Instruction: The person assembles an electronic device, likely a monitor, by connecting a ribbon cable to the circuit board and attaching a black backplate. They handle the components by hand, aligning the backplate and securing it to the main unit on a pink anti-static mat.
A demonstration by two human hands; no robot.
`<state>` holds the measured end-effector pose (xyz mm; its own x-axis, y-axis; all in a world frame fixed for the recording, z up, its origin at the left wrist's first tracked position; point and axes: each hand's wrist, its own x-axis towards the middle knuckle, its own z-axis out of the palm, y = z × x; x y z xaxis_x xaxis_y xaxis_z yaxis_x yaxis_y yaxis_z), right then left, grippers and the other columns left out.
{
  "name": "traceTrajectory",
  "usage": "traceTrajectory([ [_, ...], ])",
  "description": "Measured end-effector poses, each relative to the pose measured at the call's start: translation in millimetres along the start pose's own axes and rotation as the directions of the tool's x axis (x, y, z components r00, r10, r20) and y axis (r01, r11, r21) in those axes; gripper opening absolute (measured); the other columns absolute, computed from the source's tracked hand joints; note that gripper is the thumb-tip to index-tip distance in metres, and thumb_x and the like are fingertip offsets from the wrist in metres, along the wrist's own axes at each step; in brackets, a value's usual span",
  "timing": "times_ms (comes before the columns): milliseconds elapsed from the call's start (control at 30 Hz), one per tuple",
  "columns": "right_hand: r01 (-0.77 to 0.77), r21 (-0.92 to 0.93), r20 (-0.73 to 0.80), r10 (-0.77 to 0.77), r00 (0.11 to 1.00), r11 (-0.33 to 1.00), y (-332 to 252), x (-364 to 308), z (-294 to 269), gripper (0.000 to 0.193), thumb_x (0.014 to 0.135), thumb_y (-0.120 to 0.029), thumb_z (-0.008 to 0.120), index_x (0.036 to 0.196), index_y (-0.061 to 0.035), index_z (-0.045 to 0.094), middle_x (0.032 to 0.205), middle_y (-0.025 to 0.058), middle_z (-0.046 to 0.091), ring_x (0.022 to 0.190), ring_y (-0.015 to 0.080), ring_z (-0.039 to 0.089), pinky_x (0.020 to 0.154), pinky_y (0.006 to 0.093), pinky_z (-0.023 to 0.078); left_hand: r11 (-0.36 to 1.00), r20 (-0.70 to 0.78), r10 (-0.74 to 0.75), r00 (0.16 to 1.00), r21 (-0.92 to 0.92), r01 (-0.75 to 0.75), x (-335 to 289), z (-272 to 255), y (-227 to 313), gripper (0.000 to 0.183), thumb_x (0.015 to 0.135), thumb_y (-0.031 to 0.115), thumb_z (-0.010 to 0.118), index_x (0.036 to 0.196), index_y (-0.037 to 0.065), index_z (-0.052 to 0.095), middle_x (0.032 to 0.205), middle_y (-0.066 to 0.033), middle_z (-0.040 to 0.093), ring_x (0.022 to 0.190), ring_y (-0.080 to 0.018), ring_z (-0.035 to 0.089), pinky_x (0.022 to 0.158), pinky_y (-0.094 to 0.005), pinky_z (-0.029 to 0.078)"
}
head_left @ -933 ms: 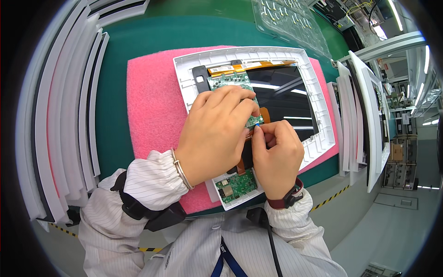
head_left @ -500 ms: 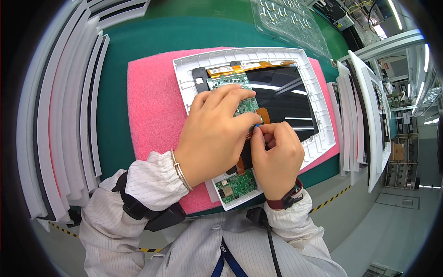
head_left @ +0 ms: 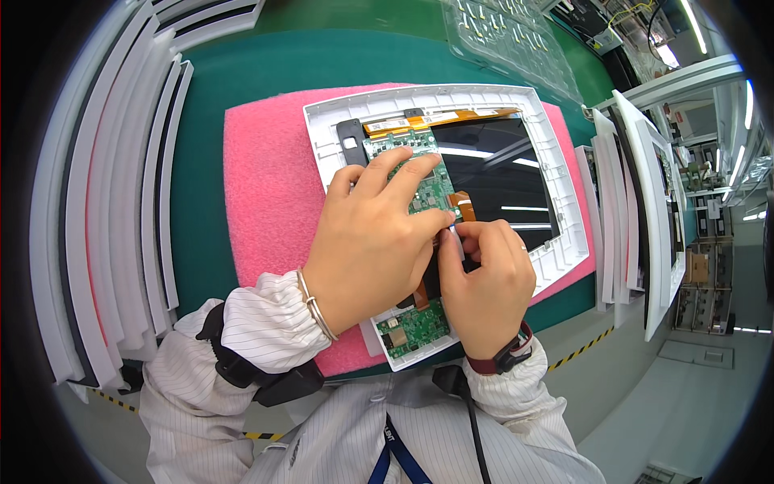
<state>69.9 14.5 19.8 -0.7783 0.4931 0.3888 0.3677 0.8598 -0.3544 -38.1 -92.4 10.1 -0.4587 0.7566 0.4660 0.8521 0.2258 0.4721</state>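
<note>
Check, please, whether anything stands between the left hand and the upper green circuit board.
Nothing visible does: the left hand lies directly over the upper green circuit board and seems to touch it. The orange flex cable lies to the right, not between them.

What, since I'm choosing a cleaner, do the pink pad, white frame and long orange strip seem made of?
Pink pad: probably plastic foam, matte, given its grainy surface. White frame: likely moulded plastic, smooth, given its regularly ribbed border. Long orange strip: perhaps flexible-circuit plastic film, slightly shiny, given its thin amber look.
</note>
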Motion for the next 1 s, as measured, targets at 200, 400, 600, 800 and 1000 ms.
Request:
traceTrajectory([
  [200,0.256,0.002,-0.076,-0.255,0.964,0.967,17.1,-6.0,-17.9,0.027,0.074,-0.01,0.074,0.098,-0.0005,0.067,0.085,0.0116,0.059,0.075,0.0278,0.055,0.064,0.037,0.044,0.999,-0.003,0.022,1.0,-0.032,-0.022,0.8,-1.2,-2.7,0.02,0.076,0.013,0.065,0.094,0.014,0.074,0.13,-0.0094,0.057,0.123,-0.0306,0.048,0.094,-0.0424,0.035],
  [400,0.38,-0.02,0.214,-0.367,0.905,0.925,28.4,-9.6,-33.9,0.051,0.08,-0.045,0.07,0.115,-0.0088,0.069,0.13,0.0166,0.053,0.117,0.0316,0.048,0.094,0.0412,0.036,0.999,0.013,0.017,1.0,-0.036,-0.016,2.1,-1.8,-2.4,0.024,0.076,0.012,0.064,0.099,0.014,0.072,0.13,-0.0096,0.057,0.123,-0.0305,0.048,0.096,-0.0425,0.034],
  [600,0.367,-0.003,0.202,-0.359,0.911,0.93,31.6,-9.1,-31.0,0.048,0.079,-0.044,0.071,0.111,-0.0077,0.07,0.133,0.0164,0.052,0.12,0.0329,0.047,0.095,0.0412,0.036,0.999,0.029,-0.022,0.999,-0.023,0.022,3.7,-2.2,-2.2,0.03,0.075,0.009,0.064,0.105,0.013,0.069,0.13,-0.01,0.056,0.124,-0.0311,0.048,0.098,-0.0434,0.034],
  [800,0.347,-0.006,0.178,-0.34,0.923,0.938,32.6,-9.9,-29.0,0.044,0.076,-0.036,0.073,0.107,-0.0062,0.071,0.13,0.0155,0.055,0.118,0.0328,0.05,0.093,0.0411,0.037,1.0,0.067,-0.026,0.997,-0.006,0.026,5.2,-3.3,-1.6,0.035,0.075,0.007,0.063,0.109,0.014,0.067,0.13,-0.0099,0.056,0.125,-0.0311,0.047,0.098,-0.0432,0.034],
  [1000,0.364,-0.014,0.145,-0.358,0.922,0.931,33.9,-11.5,-29.5,0.043,0.073,-0.032,0.075,0.106,-0.0045,0.07,0.128,0.0157,0.056,0.114,0.0335,0.052,0.091,0.0414,0.04,1.0,0.074,-0.028,0.997,0.0,0.028,5.3,-4.1,0.7,0.035,0.075,0.007,0.063,0.109,0.013,0.066,0.13,-0.01,0.056,0.125,-0.031,0.047,0.099,-0.0428,0.034],
])
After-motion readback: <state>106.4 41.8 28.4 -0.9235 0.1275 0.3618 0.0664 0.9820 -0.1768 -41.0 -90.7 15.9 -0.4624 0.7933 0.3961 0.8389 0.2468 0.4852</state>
